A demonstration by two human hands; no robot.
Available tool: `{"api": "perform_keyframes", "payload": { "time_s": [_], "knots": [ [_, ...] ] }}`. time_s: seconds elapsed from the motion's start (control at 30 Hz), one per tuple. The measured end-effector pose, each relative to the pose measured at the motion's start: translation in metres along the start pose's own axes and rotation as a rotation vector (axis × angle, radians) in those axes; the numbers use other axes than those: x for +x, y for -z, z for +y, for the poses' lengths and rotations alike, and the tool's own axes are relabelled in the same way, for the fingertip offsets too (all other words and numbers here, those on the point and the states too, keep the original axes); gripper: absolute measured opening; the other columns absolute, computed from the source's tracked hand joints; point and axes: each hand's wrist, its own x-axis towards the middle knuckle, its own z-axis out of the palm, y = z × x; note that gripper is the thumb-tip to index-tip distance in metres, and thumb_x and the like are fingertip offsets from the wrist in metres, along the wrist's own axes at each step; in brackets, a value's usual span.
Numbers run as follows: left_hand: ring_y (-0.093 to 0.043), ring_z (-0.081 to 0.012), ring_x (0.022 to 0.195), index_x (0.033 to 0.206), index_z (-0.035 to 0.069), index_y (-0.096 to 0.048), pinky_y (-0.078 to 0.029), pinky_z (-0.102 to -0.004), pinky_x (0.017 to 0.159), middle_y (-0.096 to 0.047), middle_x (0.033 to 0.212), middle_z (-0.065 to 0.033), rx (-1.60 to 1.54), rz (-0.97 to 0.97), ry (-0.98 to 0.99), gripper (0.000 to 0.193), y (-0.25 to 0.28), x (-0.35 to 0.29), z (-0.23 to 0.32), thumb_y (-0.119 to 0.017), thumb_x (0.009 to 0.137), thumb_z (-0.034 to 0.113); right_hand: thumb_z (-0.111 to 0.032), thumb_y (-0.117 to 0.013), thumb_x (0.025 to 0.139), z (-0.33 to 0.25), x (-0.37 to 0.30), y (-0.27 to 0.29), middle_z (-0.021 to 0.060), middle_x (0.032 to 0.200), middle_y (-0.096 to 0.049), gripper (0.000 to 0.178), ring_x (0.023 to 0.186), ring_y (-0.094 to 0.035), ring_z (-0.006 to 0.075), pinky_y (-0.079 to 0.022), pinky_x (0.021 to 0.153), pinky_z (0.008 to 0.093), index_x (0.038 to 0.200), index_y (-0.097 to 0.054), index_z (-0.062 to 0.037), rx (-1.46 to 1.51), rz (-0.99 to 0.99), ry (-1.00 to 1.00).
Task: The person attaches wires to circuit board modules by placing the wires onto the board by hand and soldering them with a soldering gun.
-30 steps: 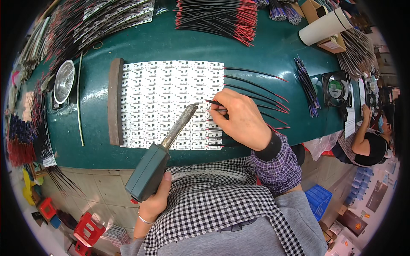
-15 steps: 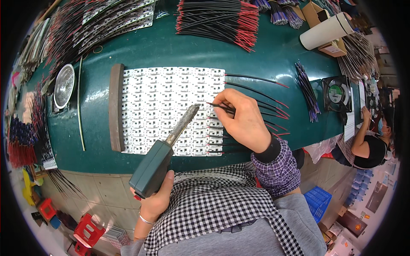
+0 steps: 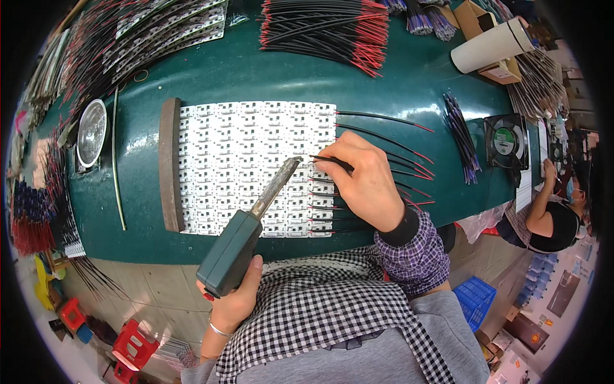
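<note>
My left hand grips the dark green handle of a soldering iron. Its metal tip rests on the right part of a white panel of small circuit boards lying on the green table. My right hand pinches a thin black wire and holds its end against the panel right at the iron's tip. Several black wires with red ends are fixed along the panel's right edge and fan out to the right.
A brown wooden strip borders the panel's left side. A round metal dish sits far left. Bundles of black and red wires lie at the back, a white roll and a small fan at right. Another person sits at right.
The iron's tip and my right hand with the wire have shifted slightly up the panel's right edge. My left hand has moved a little with the handle.
</note>
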Motion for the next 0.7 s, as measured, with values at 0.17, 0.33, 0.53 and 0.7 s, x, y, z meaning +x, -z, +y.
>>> {"api": "perform_keyframes", "payload": {
  "time_s": [0.17, 0.33, 0.53, 0.7],
  "knots": [
    [-0.065, -0.0149, 0.098, 0.124, -0.001, -0.065, -0.053, -0.0264, 0.081, -0.069, 0.114, -0.0095, -0.024, -0.009, 0.055, 0.042, 0.001, 0.000, 0.001, -0.074, 0.083, -0.005, -0.006, -0.068, 0.085, -0.005, 0.002, -0.002, 0.0143, 0.082, -0.064, 0.010, 0.071, -0.064, 0.0327, -0.049, 0.066, 0.0397, 0.091, -0.067, 0.0024, 0.085, 0.040, -0.022],
    [-0.065, -0.0148, 0.098, 0.124, -0.001, -0.065, -0.053, -0.0265, 0.082, -0.069, 0.114, -0.0096, -0.018, -0.033, 0.087, 0.041, 0.000, 0.000, 0.004, -0.074, 0.084, -0.005, -0.005, -0.067, 0.084, -0.005, 0.003, -0.002, 0.0135, 0.080, -0.064, 0.008, 0.069, -0.066, 0.0297, -0.051, 0.063, 0.0375, 0.088, -0.066, 0.0023, 0.035, 0.010, -0.038],
    [-0.063, -0.0155, 0.063, 0.097, -0.002, -0.072, -0.051, -0.0280, 0.059, -0.069, 0.081, -0.0083, 0.049, 0.062, -0.103, 0.020, -0.011, 0.012, 0.004, -0.076, 0.078, 0.003, -0.004, -0.067, 0.083, -0.001, 0.003, -0.006, 0.0134, 0.080, -0.064, 0.007, 0.069, -0.067, 0.0279, -0.052, 0.063, 0.0365, 0.086, -0.065, 0.0025, 0.020, 0.037, 0.014],
    [-0.061, -0.0149, 0.063, 0.096, -0.002, -0.070, -0.049, -0.0281, 0.057, -0.065, 0.083, -0.0081, 0.076, 0.012, -0.101, 0.019, -0.011, 0.013, 0.006, -0.074, 0.078, 0.002, -0.004, -0.067, 0.083, 0.001, 0.003, -0.007, 0.0136, 0.079, -0.064, 0.007, 0.069, -0.067, 0.0279, -0.052, 0.063, 0.0366, 0.085, -0.065, 0.0024, 0.014, 0.025, 0.025]
  ]
}}
